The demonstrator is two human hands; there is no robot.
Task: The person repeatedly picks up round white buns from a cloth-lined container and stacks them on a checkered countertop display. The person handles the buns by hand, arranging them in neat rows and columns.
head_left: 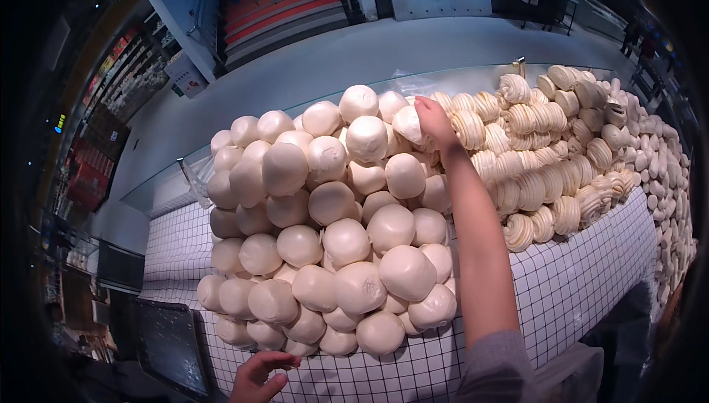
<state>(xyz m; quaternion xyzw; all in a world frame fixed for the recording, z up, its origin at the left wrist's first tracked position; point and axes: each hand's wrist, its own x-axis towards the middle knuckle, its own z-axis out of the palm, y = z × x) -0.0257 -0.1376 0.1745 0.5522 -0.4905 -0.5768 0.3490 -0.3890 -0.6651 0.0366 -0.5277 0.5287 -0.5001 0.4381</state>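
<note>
A big heap of smooth, round white steamed buns (347,240) is stacked in layers on a counter covered in white-and-black checked cloth (576,277). My right arm reaches over the heap's right side to its far edge. There my right hand (436,121) is closed against the right side of a steamed bun (408,125); its fingertips are partly hidden. At the near left my left hand (260,376) is held low in front of the heap, empty, its thumb and fingers apart. Several coiled, ridged rolls (528,181) are piled right of my right arm.
A low glass panel (281,111) runs behind the heap. Smaller pale pieces (661,159) are heaped at the far right. A dark tray (171,344) sits at the near left. Beyond are a grey floor (317,56) and red-striped steps (273,11).
</note>
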